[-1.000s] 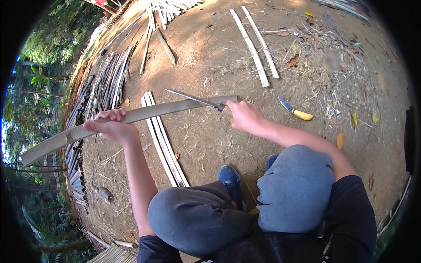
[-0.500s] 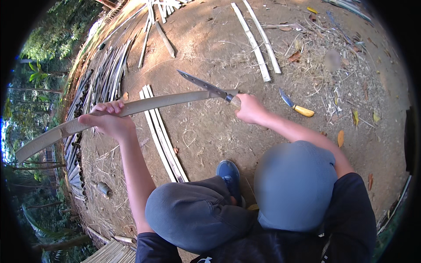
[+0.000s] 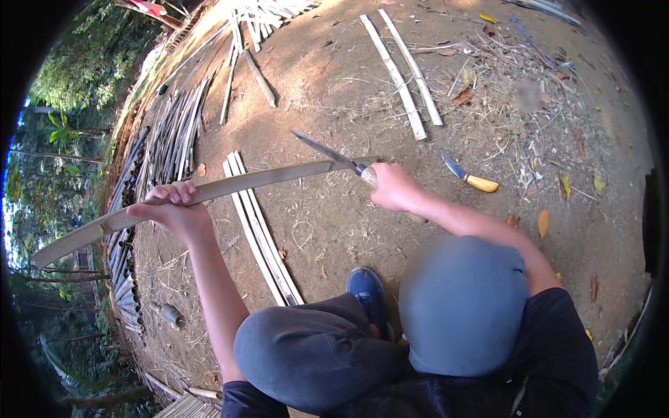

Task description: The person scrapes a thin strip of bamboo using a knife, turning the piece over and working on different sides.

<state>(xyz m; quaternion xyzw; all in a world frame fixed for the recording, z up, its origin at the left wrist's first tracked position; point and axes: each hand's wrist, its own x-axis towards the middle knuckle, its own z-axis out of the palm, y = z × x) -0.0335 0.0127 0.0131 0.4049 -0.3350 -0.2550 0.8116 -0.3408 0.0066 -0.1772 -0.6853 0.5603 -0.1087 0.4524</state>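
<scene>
A long, gently bowed bamboo strip (image 3: pixel 258 180) stretches across in front of me, its left end reaching past the stacked poles. My left hand (image 3: pixel 175 214) is closed around it left of the middle, thumb along the near side and fingers over the far edge. The wooden handle of a knife (image 3: pixel 323 148) is in my closed right hand (image 3: pixel 392 188). Its blade crosses the strip near the right end, tip pointing up and left. Whether the edge is cutting in is too small to tell, and the strip's right tip is partly hidden behind my right hand.
A second knife (image 3: pixel 465 172) with a yellowish handle lies on the dirt at right. Split bamboo pieces (image 3: pixel 259 230) lie beyond my left knee, more slats (image 3: pixel 398 78) farther off. Bamboo poles (image 3: pixel 171 136) are stacked at left. Dry leaves and shavings (image 3: pixel 498 125) litter the right side.
The knife blade has turned more edge-on and looks narrower, still across the strip's right end. Both hands keep their grips. The whole view has shifted slightly.
</scene>
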